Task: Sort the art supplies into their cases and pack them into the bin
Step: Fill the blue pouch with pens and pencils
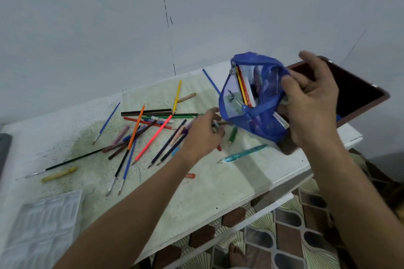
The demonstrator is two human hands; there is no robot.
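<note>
Blue mesh pouch (251,98) lifted above the table (218,181), my right hand (310,102) pinching its open rim, my left hand (203,135) curled on pencils (153,135) left of the pouch, brown bin (358,91) right of it

A blue mesh zip pouch with clear plastic panels (251,98) is held up above the bench, unzipped, with red and yellow pencils upright inside. Scattered coloured pencils and thin paintbrushes (144,135) lie crisscrossed on the bench to its left. A dark brown rectangular bin (358,91) sits open behind it at the right.
</note>
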